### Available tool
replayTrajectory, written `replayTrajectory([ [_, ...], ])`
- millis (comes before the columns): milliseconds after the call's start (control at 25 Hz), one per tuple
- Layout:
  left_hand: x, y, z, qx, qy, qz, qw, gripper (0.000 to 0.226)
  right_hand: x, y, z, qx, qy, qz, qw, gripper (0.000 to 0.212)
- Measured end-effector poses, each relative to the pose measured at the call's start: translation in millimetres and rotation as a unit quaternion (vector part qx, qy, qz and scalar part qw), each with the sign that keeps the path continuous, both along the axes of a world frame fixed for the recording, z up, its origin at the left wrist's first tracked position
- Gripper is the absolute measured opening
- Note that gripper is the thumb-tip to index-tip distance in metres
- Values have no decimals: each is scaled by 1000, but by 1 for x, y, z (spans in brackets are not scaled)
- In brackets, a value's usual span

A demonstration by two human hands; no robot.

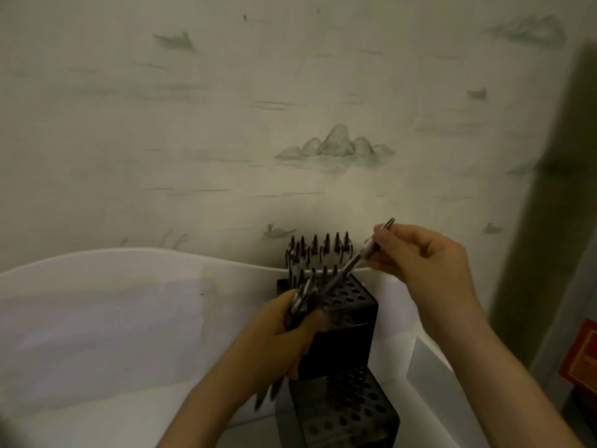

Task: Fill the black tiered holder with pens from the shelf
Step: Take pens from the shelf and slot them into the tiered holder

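Head view: right hand (416,253) pinching one slim grey metal-tipped pen (350,265), slanted over black perforated tiered holder (342,324) on white shelf (129,302); left hand (277,337) clutching spare pens (302,299). Probably light, stiff, slick; best pinched mid-barrel.

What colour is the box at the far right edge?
Red box with faint gold markings; head view.
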State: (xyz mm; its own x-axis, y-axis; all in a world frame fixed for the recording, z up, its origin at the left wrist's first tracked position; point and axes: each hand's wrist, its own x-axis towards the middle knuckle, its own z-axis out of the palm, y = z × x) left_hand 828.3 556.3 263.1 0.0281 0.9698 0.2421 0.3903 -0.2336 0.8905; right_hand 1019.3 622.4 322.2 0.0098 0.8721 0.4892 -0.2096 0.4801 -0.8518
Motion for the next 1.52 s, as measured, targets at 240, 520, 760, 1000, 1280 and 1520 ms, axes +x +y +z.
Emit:
replayTrajectory([
  [240,-19,2,2,9,-11,80,997,13,-33,35,3,211,-165,-130,955,9],
  [520,-34,2,6,19,-21,107,994,19,-58,59,-14,237,-232,-141,933,13],
  [760,-34,8,6,18,-14,87,996,15,-66,58,-31,199,-282,-84,935,14],
  [1000,-35,12,5,23,-1,61,998,15,-63,50,-37,160,-277,-82,944,29],
  [1280,-30,13,5,33,-23,-18,999,10,-59,24,-48,133,-239,141,951,19],
  [1520,-26,16,7,13,-40,-49,998,18,-53,22,-48,-6,-136,215,967,30],
])
